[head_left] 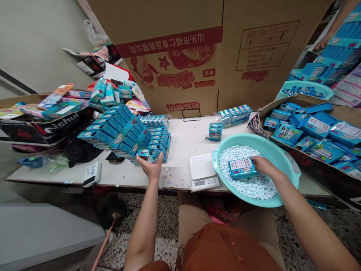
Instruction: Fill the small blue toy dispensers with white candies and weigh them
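My left hand (152, 168) reaches to the near end of a row of small blue candy boxes (160, 139). Its thumb and fingers span the frontmost blue candy box (147, 153), which sticks out left of the row. Over a turquoise basin (290, 165), my right hand (262, 165) grips the end of a larger blue candy box (243, 168), printed side up. Small white candies (254, 191) lie beneath that box; whether it touches them I cannot tell. Left of the basin stands a white digital scale (202, 168).
Stacked blue boxes (118, 131) lean at left. Behind the table rises a large cardboard carton (180, 56). An open carton of blue boxes (316, 128) stands at right. One small blue box (215, 132) is upright behind the scale. Another person's hand (324, 41) shows at upper right.
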Tool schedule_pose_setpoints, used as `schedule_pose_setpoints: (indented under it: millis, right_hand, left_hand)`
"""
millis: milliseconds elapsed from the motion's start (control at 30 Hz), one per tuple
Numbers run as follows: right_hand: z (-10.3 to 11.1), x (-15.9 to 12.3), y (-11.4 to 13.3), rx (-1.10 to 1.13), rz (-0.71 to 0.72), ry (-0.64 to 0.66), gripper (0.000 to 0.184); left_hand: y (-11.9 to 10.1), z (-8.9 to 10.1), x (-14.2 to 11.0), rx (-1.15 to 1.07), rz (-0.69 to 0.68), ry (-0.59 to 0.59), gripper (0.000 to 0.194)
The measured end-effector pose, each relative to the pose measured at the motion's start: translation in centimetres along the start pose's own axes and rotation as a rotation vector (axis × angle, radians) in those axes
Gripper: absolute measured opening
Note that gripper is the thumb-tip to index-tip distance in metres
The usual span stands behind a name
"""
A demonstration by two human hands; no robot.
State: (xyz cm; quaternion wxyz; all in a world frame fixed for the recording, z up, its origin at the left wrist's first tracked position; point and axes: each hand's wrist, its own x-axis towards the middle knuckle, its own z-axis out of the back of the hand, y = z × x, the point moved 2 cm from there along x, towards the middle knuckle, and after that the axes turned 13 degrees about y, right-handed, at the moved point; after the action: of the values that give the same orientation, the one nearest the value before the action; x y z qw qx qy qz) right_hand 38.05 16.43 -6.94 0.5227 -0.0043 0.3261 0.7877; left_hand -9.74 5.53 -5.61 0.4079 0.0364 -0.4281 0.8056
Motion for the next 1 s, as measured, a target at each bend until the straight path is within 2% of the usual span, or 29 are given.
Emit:
schedule_pose_setpoints:
  millis: [67, 167, 267, 367, 500, 733, 867, 1000]
  right_hand:
    - [-0.1, 0.1, -0.1, 0.007, 0.002, 0.032, 0.020]
    - [-0.1, 0.0, -0.2, 0.018, -0.001, 0.049, 0.021]
    - [0.0, -0.1, 0.0, 0.021, -0.009, 0.049, 0.022]
    - [0.1, -0.3, 0.2, 0.015, -0.013, 0.050, 0.021]
    - [0.1, -0.4, 0.4, -0.007, -0.016, 0.051, 0.021]
    - [0.2, -0.3, 0.4, -0.040, -0.039, 0.072, 0.024]
    - [0.2, -0.4, 0.4, -0.050, -0.033, 0.077, 0.024]
    - [0.1, -0.4, 0.4, -0.080, -0.030, 0.066, 0.022]
  left_hand:
    - [-1.9, -0.5, -2.0, -0.112, -0.050, 0.100, 0.096]
    - [-4.7, -2.3, -5.8, -0.260, -0.074, 0.297, 0.092]
    - [-6.9, -4.3, -8.9, -0.301, -0.083, 0.484, 0.087]
    - [-8.5, -5.7, -10.5, -0.302, -0.121, 0.570, 0.087]
    - [-9.4, -6.5, -10.9, -0.318, -0.151, 0.590, 0.088]
    - [-9.8, -6.7, -10.9, -0.328, -0.151, 0.587, 0.086]
    - [-9.9, -6.3, -10.8, -0.318, -0.141, 0.553, 0.087]
    - [-9.2, -5.1, -10.4, -0.278, -0.139, 0.473, 0.088]
